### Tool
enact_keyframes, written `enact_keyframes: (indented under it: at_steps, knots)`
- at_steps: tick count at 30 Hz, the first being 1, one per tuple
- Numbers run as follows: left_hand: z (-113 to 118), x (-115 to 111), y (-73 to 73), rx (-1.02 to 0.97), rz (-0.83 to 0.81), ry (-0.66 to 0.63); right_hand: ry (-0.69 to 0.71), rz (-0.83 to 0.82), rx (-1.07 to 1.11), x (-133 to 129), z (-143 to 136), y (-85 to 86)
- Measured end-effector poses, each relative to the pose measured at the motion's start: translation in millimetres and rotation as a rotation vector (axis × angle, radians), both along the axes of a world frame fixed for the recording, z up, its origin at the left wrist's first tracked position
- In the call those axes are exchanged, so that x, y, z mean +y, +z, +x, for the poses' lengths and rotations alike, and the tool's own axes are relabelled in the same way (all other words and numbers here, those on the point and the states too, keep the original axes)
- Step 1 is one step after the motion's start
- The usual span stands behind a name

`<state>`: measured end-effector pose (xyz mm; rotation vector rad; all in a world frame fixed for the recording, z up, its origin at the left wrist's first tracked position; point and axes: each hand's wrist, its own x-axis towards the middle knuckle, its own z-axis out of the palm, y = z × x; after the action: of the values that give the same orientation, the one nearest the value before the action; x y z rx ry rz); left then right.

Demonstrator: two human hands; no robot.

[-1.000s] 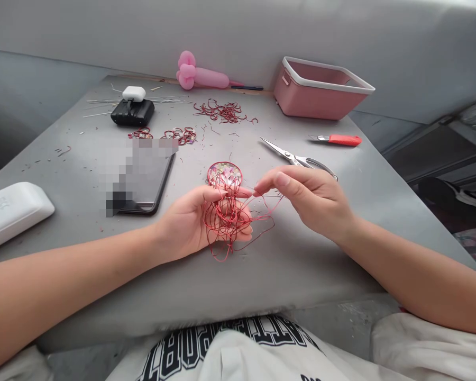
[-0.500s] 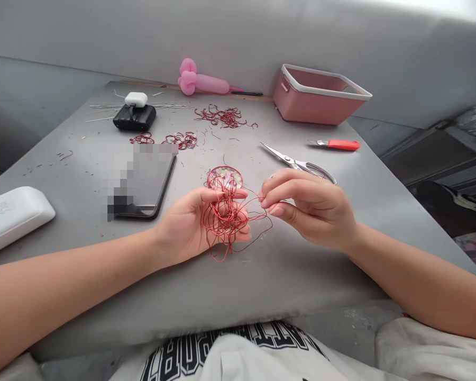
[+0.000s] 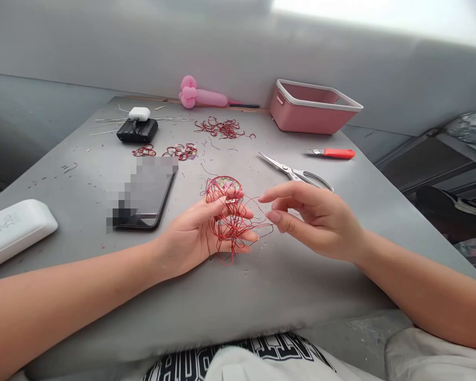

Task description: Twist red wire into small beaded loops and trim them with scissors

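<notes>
A loose tangle of thin red cord [image 3: 230, 227] lies across the palm and fingers of my left hand [image 3: 188, 227], with the thumb pressed over it. My right hand [image 3: 319, 219] is just to the right of the tangle, thumb and forefinger apart, beside the loops and a dark cord end that stick out. Whether a strand touches those fingertips I cannot tell. Just behind the tangle sits a round, red-rimmed piece [image 3: 224, 184] with pale, multicoloured bits inside, partly covered by cord. Silver scissors [image 3: 287, 170] lie beyond my right hand.
A phone [image 3: 153, 203] and a white case [image 3: 19, 230] lie left. Red cord pieces [image 3: 224, 128], small red rings [image 3: 182, 152], a black box [image 3: 137, 130] and a pink balloon [image 3: 208, 97] are farther back. A pink bin [image 3: 305, 116] and red-handled cutter [image 3: 338, 153] are right.
My right thumb and forefinger have parted from their pinch near the strands. My left thumb has pressed down over the tangle. The whole view has shifted slightly.
</notes>
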<state>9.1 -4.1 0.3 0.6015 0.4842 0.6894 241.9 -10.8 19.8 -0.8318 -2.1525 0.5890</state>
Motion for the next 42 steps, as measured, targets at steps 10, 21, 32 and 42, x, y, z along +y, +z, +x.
enact_keyframes:
  at_steps: [10, 21, 32, 42]
  knots:
    - [2.9, -0.8, -0.1, 0.036, 0.015, 0.003, 0.100, 0.092, -0.272, 5.3, 6.3, 2.9]
    - [5.3, -1.0, 0.0, 0.080, 0.003, 0.072, -0.034, 0.450, -0.075, -3.1, -1.1, 3.4]
    - [4.3, -1.7, -2.2, 0.117, -0.017, 0.091, 0.105, 0.490, -0.100, -3.8, 0.9, 9.9]
    - [6.3, -1.6, -2.5, 0.097, -0.024, 0.100, -0.066, 0.901, -0.227, -7.1, 5.2, 16.5]
